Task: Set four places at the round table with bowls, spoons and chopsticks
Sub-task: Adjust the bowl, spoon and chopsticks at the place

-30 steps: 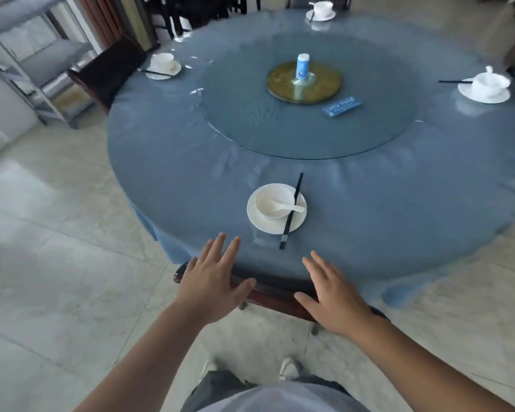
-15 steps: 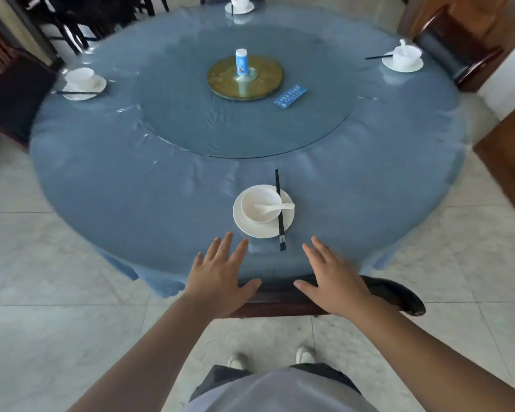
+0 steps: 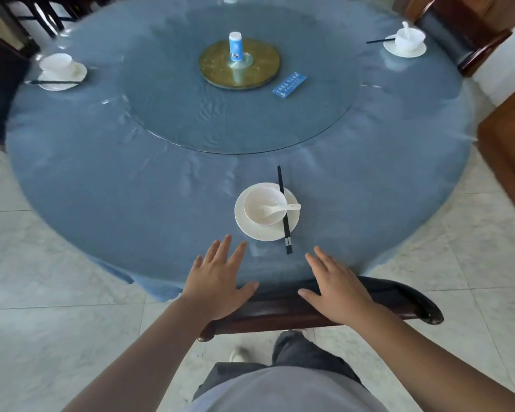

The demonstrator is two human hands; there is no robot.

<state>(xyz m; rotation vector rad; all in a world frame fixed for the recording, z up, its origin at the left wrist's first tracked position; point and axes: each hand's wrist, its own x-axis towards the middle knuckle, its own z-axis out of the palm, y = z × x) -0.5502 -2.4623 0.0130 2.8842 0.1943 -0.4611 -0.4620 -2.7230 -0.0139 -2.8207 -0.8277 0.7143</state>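
The round bench [image 3: 101, 179] under its blue cloth fills the room, a glass turntable [image 3: 191, 120] at its middle. On the bench's near edge sits a plate [image 3: 252, 230] carrying a bowl [image 3: 257, 208]; the spoon [image 3: 275, 208] lies in the bowl, handle pointing right. The black chopsticks [image 3: 283, 209] run lengthwise away from the person, across the plate's right rim. Nearer than the plate, the left hand [image 3: 217, 281] and right hand [image 3: 336, 288] hover flat, fingers spread, holding nothing, over a chair back [image 3: 399, 301]. The far setting is cut off at the top edge.
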